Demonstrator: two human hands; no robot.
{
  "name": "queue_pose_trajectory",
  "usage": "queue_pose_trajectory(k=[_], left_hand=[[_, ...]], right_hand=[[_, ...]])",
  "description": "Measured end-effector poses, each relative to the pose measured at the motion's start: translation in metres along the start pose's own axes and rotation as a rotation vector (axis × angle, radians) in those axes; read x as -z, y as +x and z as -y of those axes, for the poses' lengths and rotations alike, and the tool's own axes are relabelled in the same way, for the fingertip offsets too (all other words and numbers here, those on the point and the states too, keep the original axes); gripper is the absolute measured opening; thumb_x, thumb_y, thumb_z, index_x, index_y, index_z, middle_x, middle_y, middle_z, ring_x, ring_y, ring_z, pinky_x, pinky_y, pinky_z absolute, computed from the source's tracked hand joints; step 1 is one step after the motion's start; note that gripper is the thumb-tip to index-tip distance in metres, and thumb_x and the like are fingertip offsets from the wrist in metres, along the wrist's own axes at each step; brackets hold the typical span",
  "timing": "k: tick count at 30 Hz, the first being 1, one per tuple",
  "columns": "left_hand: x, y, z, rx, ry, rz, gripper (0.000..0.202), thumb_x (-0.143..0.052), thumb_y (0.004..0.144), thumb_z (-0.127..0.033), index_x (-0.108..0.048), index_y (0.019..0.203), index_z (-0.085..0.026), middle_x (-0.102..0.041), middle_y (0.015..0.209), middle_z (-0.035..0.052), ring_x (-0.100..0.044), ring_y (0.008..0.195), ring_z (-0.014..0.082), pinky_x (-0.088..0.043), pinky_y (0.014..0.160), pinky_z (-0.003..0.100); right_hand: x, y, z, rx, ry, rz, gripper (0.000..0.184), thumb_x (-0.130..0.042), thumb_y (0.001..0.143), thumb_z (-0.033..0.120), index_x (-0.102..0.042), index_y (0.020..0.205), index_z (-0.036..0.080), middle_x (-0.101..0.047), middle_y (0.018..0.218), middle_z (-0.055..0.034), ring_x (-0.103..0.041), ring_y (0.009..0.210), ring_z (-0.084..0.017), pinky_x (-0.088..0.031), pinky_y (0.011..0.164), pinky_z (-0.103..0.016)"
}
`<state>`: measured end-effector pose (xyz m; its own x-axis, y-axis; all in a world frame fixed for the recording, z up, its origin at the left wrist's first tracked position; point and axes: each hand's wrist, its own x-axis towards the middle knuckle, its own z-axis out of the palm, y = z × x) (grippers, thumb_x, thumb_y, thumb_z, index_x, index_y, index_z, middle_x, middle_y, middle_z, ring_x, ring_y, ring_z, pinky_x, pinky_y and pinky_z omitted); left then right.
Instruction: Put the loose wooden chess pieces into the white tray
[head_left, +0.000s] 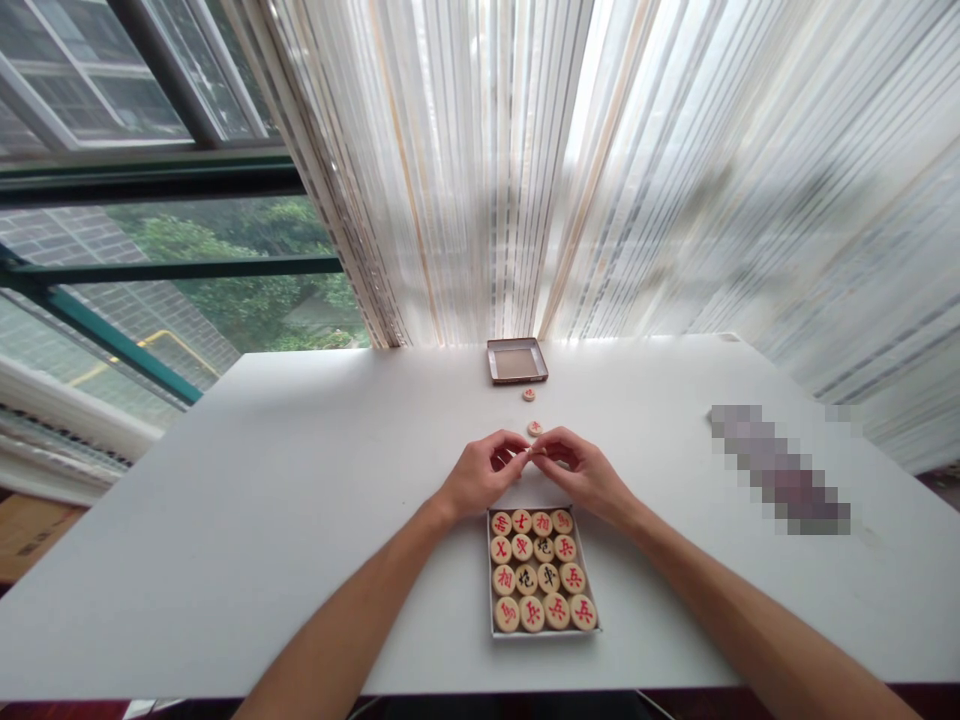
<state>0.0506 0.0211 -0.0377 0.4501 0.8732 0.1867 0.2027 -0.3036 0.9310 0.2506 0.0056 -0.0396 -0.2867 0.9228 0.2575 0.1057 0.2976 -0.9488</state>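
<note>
head view: 2 hands [480,475] pinching xiangqi piece [528,452]

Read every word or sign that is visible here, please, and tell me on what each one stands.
"兵" in red: on the round wooden xiangqi piece at the right of the third row.
"相" in red: on the piece at that row's left.
"炮" in black: on the piece beside it.
Other pieces in the white box and the loose pieces are too small to read surely.
</note>
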Motion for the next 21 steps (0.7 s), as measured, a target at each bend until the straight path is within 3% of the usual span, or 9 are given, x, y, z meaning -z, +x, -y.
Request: queue_pose_trajectory(k=[4, 8, 14, 18, 21], left_hand=[[0.000, 0.001, 0.001, 0.029, 0.004, -0.017, 0.032, -0.060, 0.092, -0.044, -0.066, 0.107, -0.016, -0.071, 0.085, 0.0052, -0.067, 0.071, 0.0155, -0.055, 0.069, 0.027], [0.001, 0.001, 0.000, 0.034, 0.005, -0.021, 0.031, -0.061, 0.092, -0.044, -0.067, 0.104, -0.016, -0.071, 0.088, 0.0055, -0.066, 0.075, 0.0153, -0.053, 0.070, 0.026], [0.008, -0.006, -0.015, 0.018, 0.146, 0.221, 0.031, -0.065, 0.088, -0.045, -0.073, 0.097, -0.016, -0.072, 0.092, 0.0058, -0.062, 0.077, 0.0142, -0.049, 0.069, 0.024], [0.008, -0.009, -0.021, -0.071, 0.238, 0.368, 0.032, -0.068, 0.085, -0.047, -0.075, 0.097, -0.018, -0.072, 0.087, 0.0056, -0.061, 0.075, 0.0141, -0.047, 0.069, 0.024], [0.006, -0.010, -0.021, -0.111, 0.310, 0.373, 0.029, -0.070, 0.083, -0.045, -0.076, 0.095, -0.019, -0.073, 0.084, 0.0049, -0.062, 0.077, 0.0157, -0.048, 0.074, 0.026]], right_hand=[[0.002, -0.001, 0.003, 0.006, -0.037, -0.038, 0.018, -0.069, 0.090, 0.037, -0.065, 0.095, 0.020, -0.067, 0.089, -0.0024, -0.064, 0.082, -0.017, -0.054, 0.078, -0.031], [0.012, -0.002, 0.010, -0.028, 0.054, -0.010, 0.020, -0.073, 0.087, 0.036, -0.065, 0.096, 0.020, -0.068, 0.090, -0.0031, -0.066, 0.085, -0.018, -0.055, 0.082, -0.033], [0.039, -0.007, 0.038, -0.027, 0.301, 0.139, 0.014, -0.073, 0.089, 0.026, -0.068, 0.101, 0.020, -0.067, 0.097, -0.0045, -0.069, 0.089, -0.018, -0.057, 0.084, -0.037], [0.046, -0.015, 0.057, -0.100, 0.364, 0.375, 0.012, -0.074, 0.087, 0.023, -0.068, 0.098, 0.020, -0.065, 0.097, -0.0038, -0.070, 0.088, -0.018, -0.058, 0.082, -0.036], [0.042, -0.023, 0.067, -0.165, 0.235, 0.559, 0.011, -0.073, 0.087, 0.026, -0.071, 0.093, 0.017, -0.066, 0.098, -0.0063, -0.070, 0.090, -0.019, -0.057, 0.081, -0.034]])
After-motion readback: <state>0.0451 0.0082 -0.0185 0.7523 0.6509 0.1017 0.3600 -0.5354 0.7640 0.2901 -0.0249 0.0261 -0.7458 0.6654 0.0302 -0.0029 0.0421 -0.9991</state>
